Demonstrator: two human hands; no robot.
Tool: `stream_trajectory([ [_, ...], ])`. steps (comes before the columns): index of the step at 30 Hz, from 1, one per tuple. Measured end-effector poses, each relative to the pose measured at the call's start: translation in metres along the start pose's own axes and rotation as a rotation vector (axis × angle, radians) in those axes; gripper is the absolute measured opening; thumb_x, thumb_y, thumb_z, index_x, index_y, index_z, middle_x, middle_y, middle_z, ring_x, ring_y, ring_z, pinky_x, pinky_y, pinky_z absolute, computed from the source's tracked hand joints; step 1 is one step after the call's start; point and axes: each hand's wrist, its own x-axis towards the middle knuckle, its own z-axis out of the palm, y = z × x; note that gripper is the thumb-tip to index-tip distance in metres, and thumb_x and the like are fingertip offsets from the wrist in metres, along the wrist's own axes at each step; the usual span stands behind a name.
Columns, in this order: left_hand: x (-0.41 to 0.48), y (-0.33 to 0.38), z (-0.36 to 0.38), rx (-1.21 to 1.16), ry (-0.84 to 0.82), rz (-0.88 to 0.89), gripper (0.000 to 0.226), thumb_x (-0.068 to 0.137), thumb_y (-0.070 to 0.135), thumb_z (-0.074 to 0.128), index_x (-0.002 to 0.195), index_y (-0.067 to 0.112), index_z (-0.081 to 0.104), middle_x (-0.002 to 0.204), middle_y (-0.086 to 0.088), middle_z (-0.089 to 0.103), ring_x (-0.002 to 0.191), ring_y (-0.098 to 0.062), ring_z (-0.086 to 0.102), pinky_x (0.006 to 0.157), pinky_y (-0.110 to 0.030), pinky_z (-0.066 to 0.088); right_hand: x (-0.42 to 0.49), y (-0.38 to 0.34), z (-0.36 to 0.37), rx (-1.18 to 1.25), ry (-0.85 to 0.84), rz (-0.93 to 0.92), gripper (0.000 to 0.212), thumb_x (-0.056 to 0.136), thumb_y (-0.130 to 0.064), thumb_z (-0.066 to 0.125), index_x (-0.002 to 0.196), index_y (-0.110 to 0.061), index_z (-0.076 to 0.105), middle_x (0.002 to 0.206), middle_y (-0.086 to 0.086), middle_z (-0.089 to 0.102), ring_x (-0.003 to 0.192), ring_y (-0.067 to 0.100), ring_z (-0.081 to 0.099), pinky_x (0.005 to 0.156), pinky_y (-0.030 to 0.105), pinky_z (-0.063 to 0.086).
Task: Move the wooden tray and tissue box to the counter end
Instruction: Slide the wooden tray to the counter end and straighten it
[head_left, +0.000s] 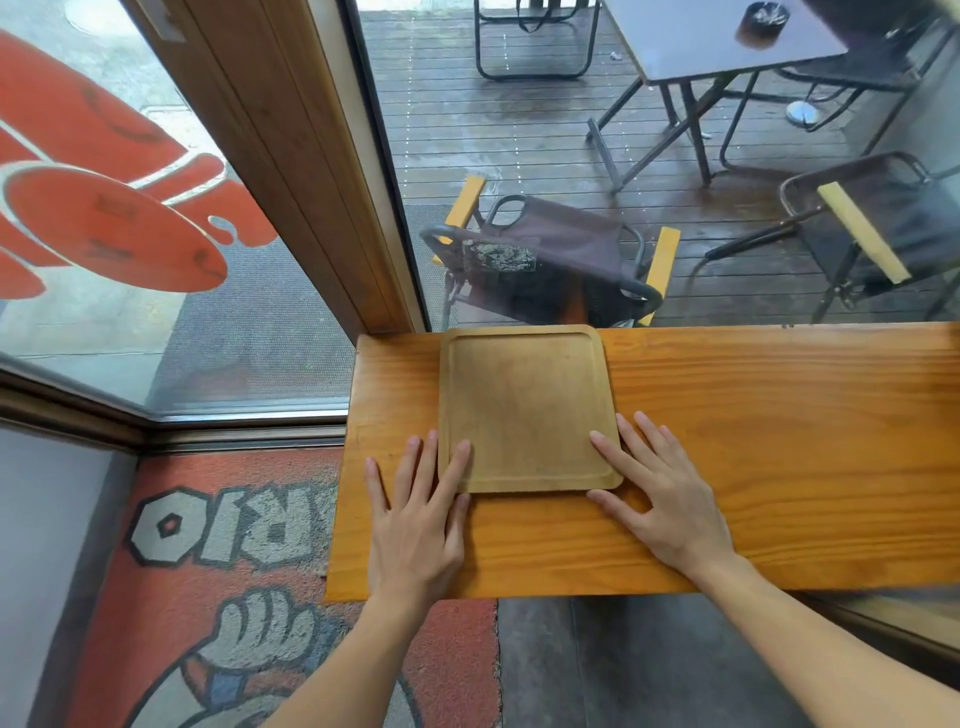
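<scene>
Your left hand (415, 525) and right hand (657, 493) lie flat and open, gripping nothing, fingers resting on the near corners of the wooden tray (527, 410), likely to square it at the counter (753, 441) end; no tissue box shows.

You can read only part of one word: the red floor mat (291, 545) below the counter's end carries large grey block letters outlined in black, seen upside-down and mirrored from where you stand, showing "RIO". The red shapes on the window glass (104, 218) form no readable letters.
</scene>
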Motion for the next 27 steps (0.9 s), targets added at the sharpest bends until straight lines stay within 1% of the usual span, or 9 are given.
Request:
stream_trajectory([
  [5, 0.0003, 0.0010, -0.0011, -0.026, 0.016, -0.011, 0.058, 0.100, 0.043, 0.033, 0.157, 0.036, 0.025, 0.165, -0.001, 0.029, 0.155, -0.022, 0.019, 0.121, -0.066, 0.014, -0.0002, -0.0007, 0.0003, -0.009, 0.026, -0.001, 0.065, 0.090, -0.069, 0.040, 0.150, -0.045, 0.031, 0.159, -0.006, 0.032, 0.153, 0.016, 0.018, 0.123, 0.045, 0.023],
  [9, 0.0011, 0.0008, -0.0013, -0.033, 0.026, -0.006, 0.057, 0.100, 0.042, 0.034, 0.156, 0.035, 0.029, 0.164, -0.003, 0.032, 0.154, -0.023, 0.023, 0.120, -0.066, 0.015, 0.0000, -0.0012, 0.0000, 0.001, 0.024, 0.001, 0.065, 0.090, -0.070, 0.039, 0.149, -0.046, 0.031, 0.159, -0.005, 0.032, 0.153, 0.016, 0.018, 0.123, 0.045, 0.023],
  [14, 0.0012, 0.0003, -0.0018, -0.043, 0.030, 0.001, 0.057, 0.099, 0.042, 0.036, 0.155, 0.035, 0.032, 0.162, -0.005, 0.036, 0.153, -0.025, 0.026, 0.119, -0.067, 0.017, 0.0001, -0.0018, -0.0004, 0.019, 0.042, -0.005, 0.064, 0.090, -0.069, 0.041, 0.148, -0.044, 0.035, 0.158, -0.004, 0.035, 0.152, 0.016, 0.020, 0.123, 0.045, 0.024],
  [21, 0.0014, 0.0026, -0.0045, -0.029, 0.011, -0.009, 0.060, 0.098, 0.043, 0.036, 0.156, 0.035, 0.028, 0.163, -0.005, 0.033, 0.154, -0.024, 0.023, 0.119, -0.067, 0.018, 0.0001, -0.0009, -0.0004, 0.017, 0.041, -0.013, 0.063, 0.091, -0.069, 0.041, 0.148, -0.041, 0.037, 0.158, -0.001, 0.037, 0.152, 0.018, 0.021, 0.122, 0.047, 0.025],
  [27, 0.0003, 0.0031, -0.0055, -0.030, -0.001, -0.020, 0.066, 0.095, 0.041, 0.040, 0.158, 0.035, 0.023, 0.165, -0.004, 0.029, 0.156, -0.023, 0.019, 0.120, -0.066, 0.014, -0.0009, -0.0012, -0.0002, 0.016, 0.039, -0.009, 0.064, 0.091, -0.069, 0.039, 0.148, -0.041, 0.037, 0.158, 0.000, 0.036, 0.152, 0.019, 0.022, 0.122, 0.046, 0.025],
])
